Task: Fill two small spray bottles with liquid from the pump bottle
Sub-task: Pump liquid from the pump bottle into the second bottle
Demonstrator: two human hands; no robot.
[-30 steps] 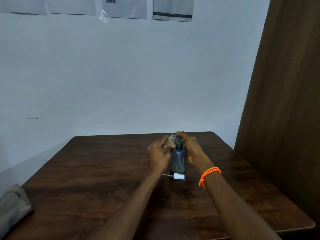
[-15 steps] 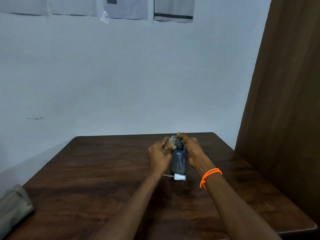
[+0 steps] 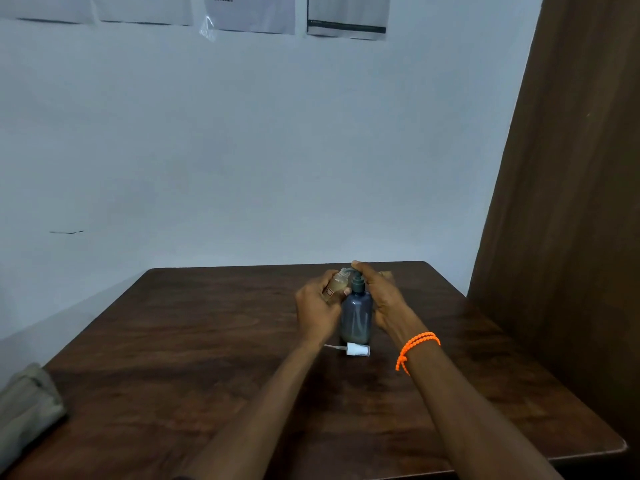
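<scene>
Two hands meet mid-worktop: the left hand (image 3: 317,306) grips a small spray bottle (image 3: 335,285), tilted toward the pump bottle (image 3: 356,318) at its 3 o'clock; the right hand (image 3: 379,296) presses the pump head. At the pump bottle's 6 o'clock, a white spray cap (image 3: 355,349) lies on the worktop (image 3: 173,341).

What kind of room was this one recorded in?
Probably a plain office or workroom rather than a kitchen: a bare dark wooden table against a pale wall with printed sheets taped up, a brown wooden panel alongside.

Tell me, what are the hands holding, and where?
Left hand grips the small spray bottle around its body. Right hand presses the pump bottle at its top.
</scene>
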